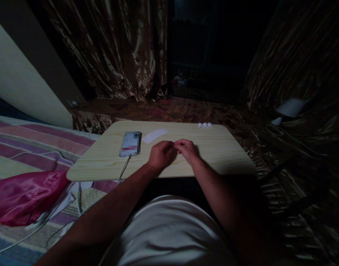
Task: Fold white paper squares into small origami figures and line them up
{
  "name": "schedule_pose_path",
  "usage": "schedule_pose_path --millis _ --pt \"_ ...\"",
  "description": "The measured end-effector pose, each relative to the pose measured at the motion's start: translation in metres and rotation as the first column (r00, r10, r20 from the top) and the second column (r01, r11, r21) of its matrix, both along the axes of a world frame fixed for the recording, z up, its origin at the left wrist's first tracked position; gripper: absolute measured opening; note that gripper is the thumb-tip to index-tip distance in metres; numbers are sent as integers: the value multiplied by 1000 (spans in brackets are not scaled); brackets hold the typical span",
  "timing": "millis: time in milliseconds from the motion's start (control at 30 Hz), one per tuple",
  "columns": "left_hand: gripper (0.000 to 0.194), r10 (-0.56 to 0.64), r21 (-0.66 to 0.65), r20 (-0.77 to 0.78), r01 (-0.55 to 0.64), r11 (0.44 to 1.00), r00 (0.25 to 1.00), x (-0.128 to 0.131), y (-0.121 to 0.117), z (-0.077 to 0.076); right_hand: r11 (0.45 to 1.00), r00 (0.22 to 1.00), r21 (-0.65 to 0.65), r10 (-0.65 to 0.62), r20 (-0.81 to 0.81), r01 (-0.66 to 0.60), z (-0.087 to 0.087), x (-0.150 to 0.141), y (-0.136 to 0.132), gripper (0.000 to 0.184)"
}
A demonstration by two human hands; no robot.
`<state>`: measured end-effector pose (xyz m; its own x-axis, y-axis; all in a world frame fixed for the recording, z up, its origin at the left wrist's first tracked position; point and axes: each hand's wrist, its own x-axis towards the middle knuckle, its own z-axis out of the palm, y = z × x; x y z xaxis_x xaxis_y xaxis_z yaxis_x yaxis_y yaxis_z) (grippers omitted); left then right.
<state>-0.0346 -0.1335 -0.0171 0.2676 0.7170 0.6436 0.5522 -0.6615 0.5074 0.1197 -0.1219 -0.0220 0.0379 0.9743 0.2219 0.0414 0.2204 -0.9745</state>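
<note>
My left hand (161, 153) and my right hand (186, 148) meet over the middle of a small pale wooden table (102, 162). Both are closed, their fingertips pinched together at one spot. Whatever lies between the fingertips is too small and dark to make out. Just beyond my left hand lie white paper strips (155, 135) on the tabletop. A phone (130, 144), blurred out in the picture, rests to the left with a cable plugged into its near end. Several small white folded pieces (204, 125) sit in a row at the far right edge.
On the left, a striped bedcover (22, 147) carries a shiny pink bag (27, 195), papers and white cables (79, 199). Brown patterned curtains (125, 48) hang behind the table. A white lamp (291, 107) with its cord stands at the right. The room is dim.
</note>
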Motion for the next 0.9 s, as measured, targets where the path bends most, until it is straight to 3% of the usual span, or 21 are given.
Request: schedule_pose_path --millis 400,600,767,900 --pt "21 37 -265 293 44 963 956 1 1 5 998 998 55 44 -33 -42 -3 2 0 16" --pt "22 39 -336 429 119 934 902 2 7 3 999 999 -4 31 -38 -31 1 0 -2 16" --pt "23 0 -411 508 242 879 862 1 9 3 1000 999 0 25 -23 -25 0 0 -1 15" --pt "23 1 -406 509 239 882 861 -1 11 2 999 999 29 33 -15 -32 -3 0 0 13"
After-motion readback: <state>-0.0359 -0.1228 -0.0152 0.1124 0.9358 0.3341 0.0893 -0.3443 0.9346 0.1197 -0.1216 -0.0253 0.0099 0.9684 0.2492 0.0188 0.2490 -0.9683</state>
